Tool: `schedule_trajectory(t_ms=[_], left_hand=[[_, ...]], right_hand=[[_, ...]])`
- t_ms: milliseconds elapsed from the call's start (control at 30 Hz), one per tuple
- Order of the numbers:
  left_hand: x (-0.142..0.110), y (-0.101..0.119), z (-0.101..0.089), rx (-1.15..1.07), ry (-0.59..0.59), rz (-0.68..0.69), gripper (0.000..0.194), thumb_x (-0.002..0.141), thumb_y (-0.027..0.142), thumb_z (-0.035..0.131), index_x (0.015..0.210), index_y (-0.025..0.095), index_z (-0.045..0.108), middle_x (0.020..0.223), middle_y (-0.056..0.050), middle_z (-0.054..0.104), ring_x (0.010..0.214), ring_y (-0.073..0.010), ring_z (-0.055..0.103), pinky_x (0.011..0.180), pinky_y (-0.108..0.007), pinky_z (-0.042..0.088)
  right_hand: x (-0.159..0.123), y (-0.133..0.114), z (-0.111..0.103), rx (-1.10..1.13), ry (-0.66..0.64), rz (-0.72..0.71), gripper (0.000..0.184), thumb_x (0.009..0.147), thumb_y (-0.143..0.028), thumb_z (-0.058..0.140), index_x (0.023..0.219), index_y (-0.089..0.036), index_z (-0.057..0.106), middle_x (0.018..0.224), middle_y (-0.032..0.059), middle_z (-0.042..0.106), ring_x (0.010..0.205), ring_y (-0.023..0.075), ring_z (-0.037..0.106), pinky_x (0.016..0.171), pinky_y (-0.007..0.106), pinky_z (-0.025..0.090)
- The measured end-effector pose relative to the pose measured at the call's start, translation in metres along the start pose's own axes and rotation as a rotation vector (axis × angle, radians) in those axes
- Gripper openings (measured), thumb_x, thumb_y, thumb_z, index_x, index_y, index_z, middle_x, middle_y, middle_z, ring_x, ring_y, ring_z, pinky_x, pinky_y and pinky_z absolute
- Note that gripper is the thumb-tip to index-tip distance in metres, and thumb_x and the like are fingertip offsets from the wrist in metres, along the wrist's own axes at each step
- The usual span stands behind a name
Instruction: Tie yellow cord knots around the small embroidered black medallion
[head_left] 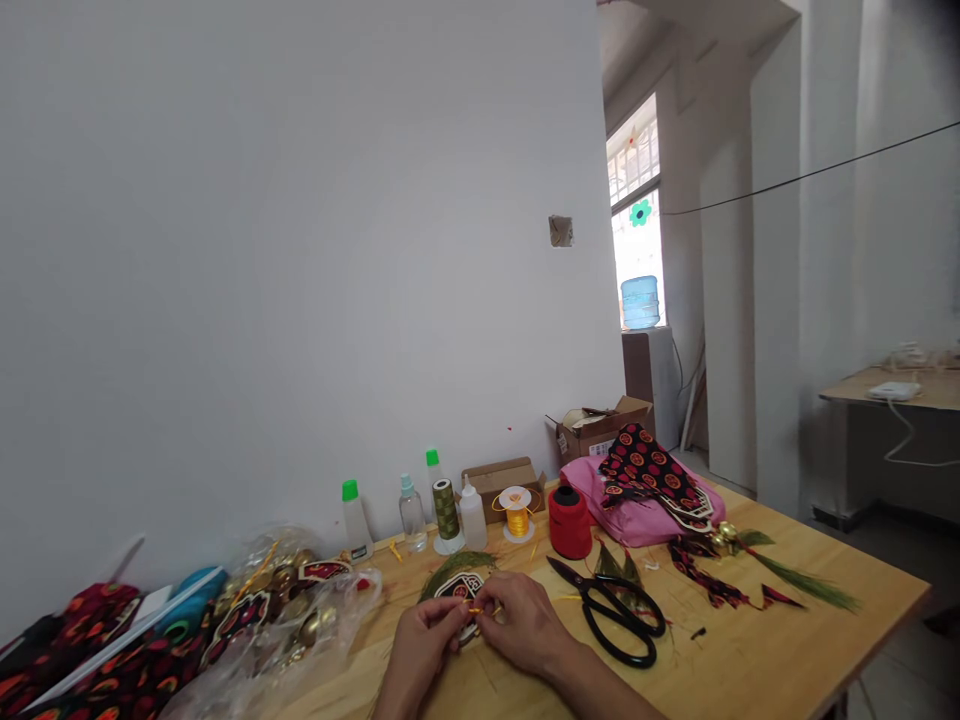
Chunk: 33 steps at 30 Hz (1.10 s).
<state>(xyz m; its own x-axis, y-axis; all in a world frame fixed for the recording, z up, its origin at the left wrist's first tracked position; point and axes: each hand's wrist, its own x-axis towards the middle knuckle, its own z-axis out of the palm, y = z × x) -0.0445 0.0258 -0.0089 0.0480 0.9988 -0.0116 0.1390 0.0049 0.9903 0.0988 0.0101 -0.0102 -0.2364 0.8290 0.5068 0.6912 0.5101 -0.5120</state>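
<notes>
Pinched by left hand (427, 632) and right hand (523, 618): thin yellow textile cord (475, 610).
Likely light, limp, slippery; best pinched near its ends, black white-edged fabric ornament (452, 588) at eleven o'clock.

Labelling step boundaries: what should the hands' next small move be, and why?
Probably ease the yellow strand snug: the left hand and right hand pinch it with fingertips close together, over the cream-edged patterned piece, while the scissors lie unheld.

The red thread cone (570, 530) and scissors (589, 587) suggest a craft workshop.
</notes>
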Motion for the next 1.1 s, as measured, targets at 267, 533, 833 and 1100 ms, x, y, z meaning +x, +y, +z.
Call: schedule_trajectory(t_ms=[267, 533, 833, 1100], left_hand=[[0.002, -0.005, -0.001, -0.112, -0.019, 0.026, 0.032, 0.043, 0.038, 0.068, 0.057, 0.011, 0.06, 0.034, 0.004, 0.054, 0.026, -0.0034, 0.033, 0.029, -0.014, 0.017], [0.002, -0.003, -0.003, -0.131, 0.01, -0.034, 0.03, 0.044, 0.035, 0.068, 0.059, 0.01, 0.062, 0.055, -0.006, 0.066, 0.036, -0.0085, 0.051, 0.029, -0.014, 0.026], [0.0, 0.0, -0.002, -0.139, 0.002, -0.007, 0.026, 0.044, 0.032, 0.069, 0.058, 0.01, 0.063, 0.046, -0.003, 0.063, 0.035, -0.0084, 0.049, 0.03, -0.014, 0.027], [-0.001, 0.004, 0.001, -0.085, -0.001, 0.112, 0.018, 0.049, 0.026, 0.067, 0.057, 0.01, 0.064, 0.043, 0.0, 0.06, 0.037, -0.0068, 0.047, 0.034, -0.014, 0.031]], right_hand=[[0.003, 0.006, 0.006, 0.13, 0.003, 0.045, 0.014, 0.065, -0.02, 0.05, 0.073, -0.021, 0.062, 0.068, -0.0011, 0.06, 0.062, 0.0113, 0.05, 0.054, 0.018, 0.034], [0.007, 0.018, 0.021, 0.439, -0.024, 0.155, 0.021, 0.07, -0.019, 0.043, 0.078, -0.018, 0.063, 0.07, 0.0016, 0.063, 0.061, 0.0124, 0.053, 0.052, 0.019, 0.037], [0.003, -0.004, -0.005, 0.209, 0.101, 0.031, 0.014, 0.068, -0.017, 0.05, 0.076, -0.021, 0.061, 0.067, -0.0014, 0.056, 0.062, 0.0106, 0.048, 0.056, 0.019, 0.034], [0.003, -0.003, -0.004, 0.155, 0.057, -0.001, 0.013, 0.071, -0.019, 0.049, 0.07, -0.022, 0.062, 0.069, -0.001, 0.056, 0.066, 0.0108, 0.049, 0.058, 0.019, 0.034]])
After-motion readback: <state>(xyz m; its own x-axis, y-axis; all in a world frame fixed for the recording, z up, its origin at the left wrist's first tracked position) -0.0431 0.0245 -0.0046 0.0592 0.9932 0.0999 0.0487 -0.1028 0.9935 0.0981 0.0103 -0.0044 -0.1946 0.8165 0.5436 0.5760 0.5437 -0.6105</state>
